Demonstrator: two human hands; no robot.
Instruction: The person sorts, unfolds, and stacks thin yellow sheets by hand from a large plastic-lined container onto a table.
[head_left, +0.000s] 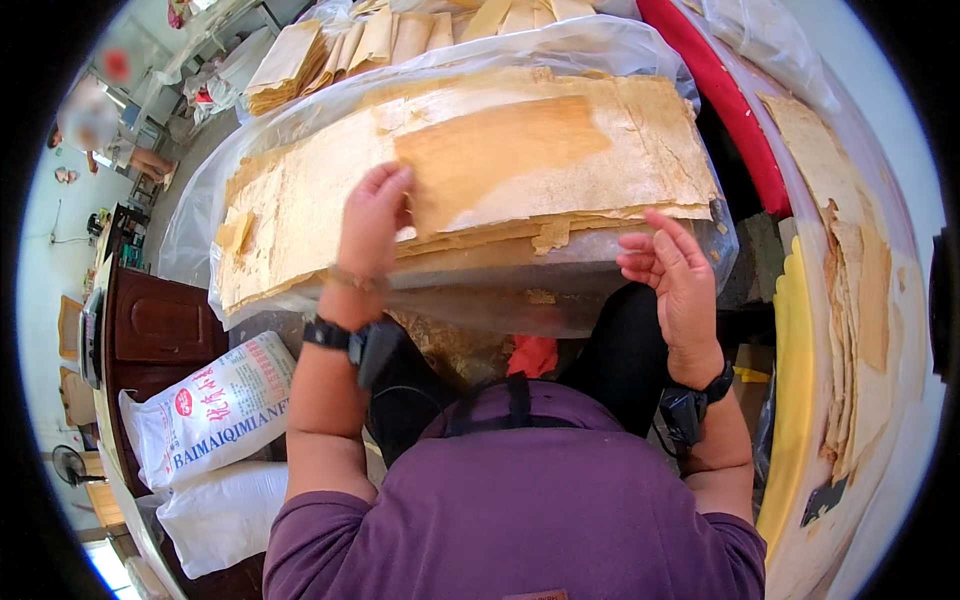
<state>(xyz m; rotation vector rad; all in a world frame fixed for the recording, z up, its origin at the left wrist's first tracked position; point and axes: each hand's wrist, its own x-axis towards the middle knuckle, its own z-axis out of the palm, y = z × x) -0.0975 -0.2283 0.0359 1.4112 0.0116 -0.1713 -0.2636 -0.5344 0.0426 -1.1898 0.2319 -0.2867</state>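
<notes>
My left hand (377, 217) is blurred, with its curled fingers on the left edge of a thin, darker tan sheet (506, 154). That sheet lies over a pale, wrinkled layer at the top of a wide stack of thin sheets (300, 202); its front left corner is blurred. My right hand (667, 274) is empty in front of the stack's right front edge, fingers apart and loosely bent. Between the hands, a small torn flake (553, 236) hangs at the front edge. Another loose scrap (236, 232) rests at the stack's left end.
Clear plastic sheeting (195, 217) lies under the stack. Folded tan sheets (289, 64) stand behind it. More ragged sheets (862, 262) and a phone (823, 502) are on the right-hand surface. White printed sacks (214, 409) sit at left by a dark wooden cabinet (165, 315). A person (142, 157) is far left.
</notes>
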